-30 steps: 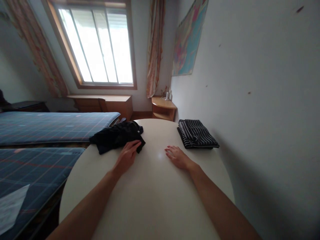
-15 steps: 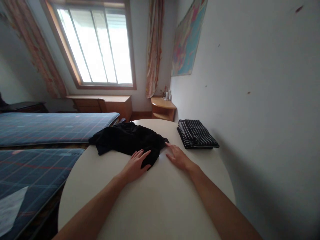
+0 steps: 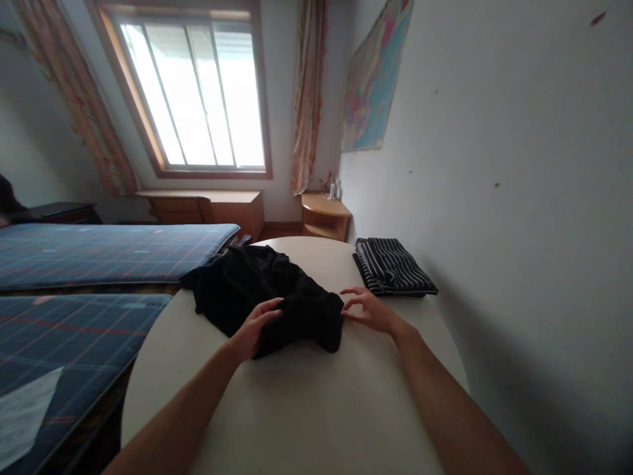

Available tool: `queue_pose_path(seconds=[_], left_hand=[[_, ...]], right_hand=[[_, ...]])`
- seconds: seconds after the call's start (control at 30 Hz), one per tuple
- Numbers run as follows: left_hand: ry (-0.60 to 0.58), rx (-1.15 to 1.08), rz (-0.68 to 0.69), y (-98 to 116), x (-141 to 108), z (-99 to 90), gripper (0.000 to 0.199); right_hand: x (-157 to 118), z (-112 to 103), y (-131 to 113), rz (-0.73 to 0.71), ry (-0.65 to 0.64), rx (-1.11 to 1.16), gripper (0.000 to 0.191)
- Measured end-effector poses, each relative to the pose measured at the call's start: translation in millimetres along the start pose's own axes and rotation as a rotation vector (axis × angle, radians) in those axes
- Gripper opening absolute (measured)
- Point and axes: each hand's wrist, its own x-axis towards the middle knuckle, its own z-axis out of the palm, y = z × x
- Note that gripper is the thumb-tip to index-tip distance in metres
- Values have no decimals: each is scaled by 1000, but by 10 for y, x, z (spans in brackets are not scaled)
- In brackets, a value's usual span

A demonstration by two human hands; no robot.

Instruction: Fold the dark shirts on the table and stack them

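A crumpled black garment [image 3: 297,300] lies across the round white table [image 3: 297,409], its far left part reaching the table's edge. My left hand [image 3: 254,326] is on the garment's near left side, fingers bent around the cloth, with the thumb side hidden against it. At the garment's right edge, my right hand [image 3: 368,310] pinches the cloth between thumb and fingertips. Beyond that hand, a folded black garment with white stripes [image 3: 395,267] rests near the wall.
Two blue plaid mattresses [image 3: 119,254] stand to the left, one with a paper sheet [image 3: 30,415] on it. The wall [image 3: 519,231] runs close along the right. Behind the table are a wooden desk [image 3: 232,208] and a corner shelf [image 3: 326,208].
The near part of the black garment has spread toward me and to the right. My left hand has shifted slightly left and curled; my right hand has moved right and closed at the cloth's edge.
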Motion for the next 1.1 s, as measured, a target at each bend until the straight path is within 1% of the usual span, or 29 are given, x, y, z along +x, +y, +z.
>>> queue_pose_path(seconds=[0.07,0.17,0.27,0.33,0.37,0.43,0.5,0.53,0.63,0.67,0.73,0.77,0.83,0.9,0.93,0.97,1.0,1.1], left_hand=[[53,17,48,17,64,-59,48],[130,206,122,-35,174,-93,42],[206,466,176,-181,230,-74,33],[238,588,224,-274,232,-52,35],[230,626,240,-304,226,-41,39],[163,665,247,-318,202,-13,44],[46,669,241,-274,165,31,44],[-14,662,242,-236,142,61,43],[-182,591,267,-105,61,172,40],[-230,556,283,-68,33,206,39],[-290,470,298,-20,-20,253,38],[-308,416,281,-8,-42,262,39],[-333,294,190,-3,-78,250,47],[-324,195,86,3,-98,210,53],[-308,165,71,14,-101,184,55],[-291,152,95,32,-100,157,58],[-275,154,153,56,-94,132,61],[-244,247,403,113,-58,83,71]], right_hand=[[-11,-17,-84,24,-10,81,22],[20,53,-246,48,-11,140,55],[92,215,-411,-28,-29,119,85],[147,340,-504,-67,-36,70,97],[171,397,-542,-71,-30,46,100],[210,479,-600,-57,-1,12,99],[230,509,-637,-22,23,17,94],[233,504,-649,-3,15,33,92],[215,417,-670,13,-62,89,80],[200,369,-675,2,-88,98,73],[158,253,-692,-18,-104,106,55],[133,189,-706,-20,-91,116,48],[85,67,-752,-21,-47,154,40],[56,-20,-811,-27,6,176,36],[52,-41,-838,-27,34,169,36],[57,-42,-858,-19,64,149,36],[70,-22,-867,-5,96,121,37],[128,141,-808,30,172,31,42]])
